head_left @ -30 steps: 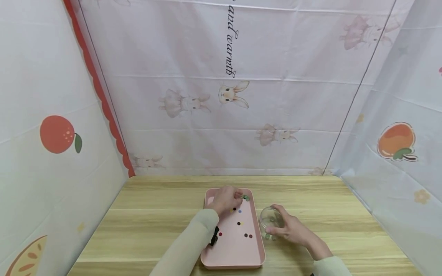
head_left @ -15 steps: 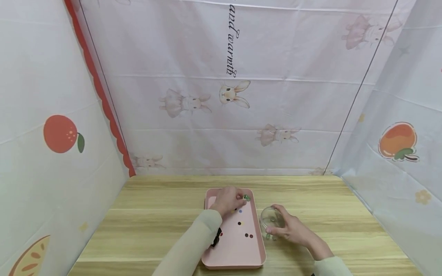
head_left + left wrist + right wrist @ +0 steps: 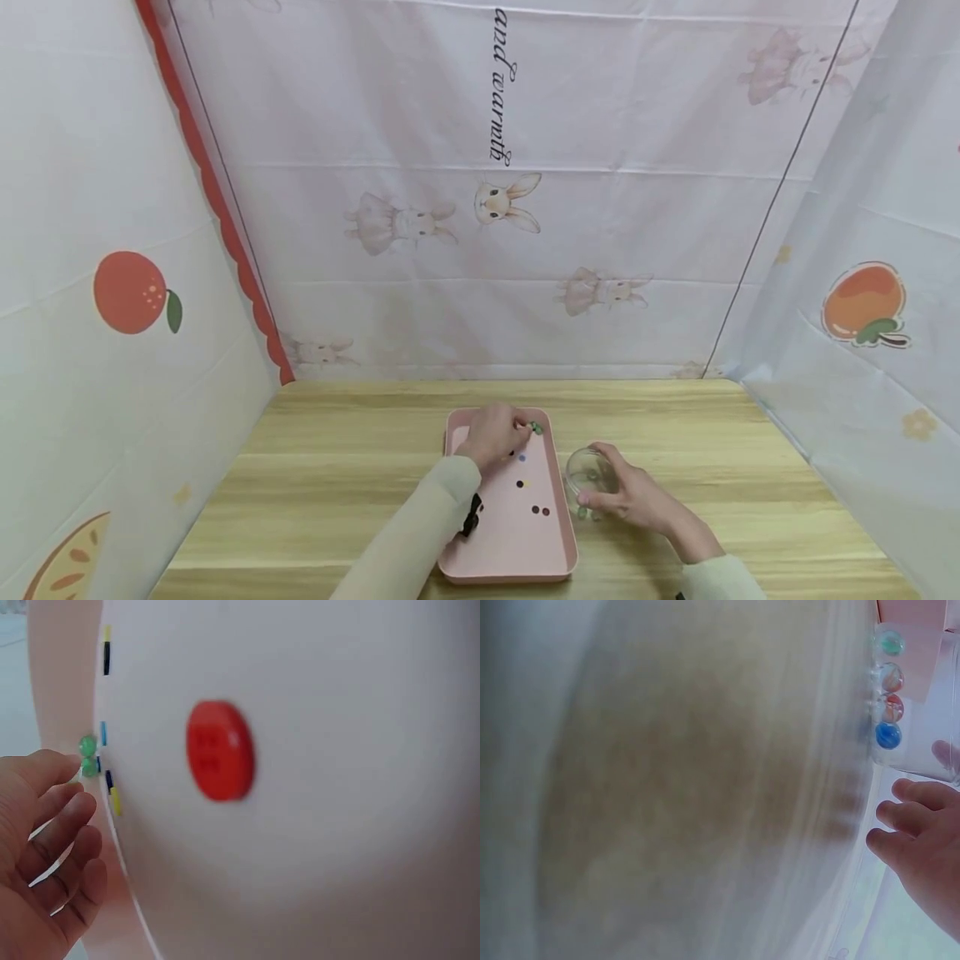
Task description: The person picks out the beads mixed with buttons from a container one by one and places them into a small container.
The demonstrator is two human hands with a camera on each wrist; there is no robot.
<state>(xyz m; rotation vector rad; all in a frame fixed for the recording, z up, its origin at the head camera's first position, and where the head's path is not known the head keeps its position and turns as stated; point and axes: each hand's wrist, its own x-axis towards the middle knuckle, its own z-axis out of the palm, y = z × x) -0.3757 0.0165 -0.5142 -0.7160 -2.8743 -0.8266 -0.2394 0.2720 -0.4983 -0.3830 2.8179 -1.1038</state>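
Left hand (image 3: pixel 491 435) with loosely curled fingers, empty, beside green marbles (image 3: pixel 535 428) at twelve o'clock in the pink tray (image 3: pixel 555 557); right hand (image 3: pixel 633 498) wrapped round a clear glass cup (image 3: pixel 589 475) at three o'clock of the tray.

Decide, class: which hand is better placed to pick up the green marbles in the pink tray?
Left. The left hand is over the pink tray, fingertips beside the green marbles; the right hand holds the glass cup.

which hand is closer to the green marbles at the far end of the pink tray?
Left. The left hand has fingertips right beside the green marbles; the right hand holds the clear cup off the tray.
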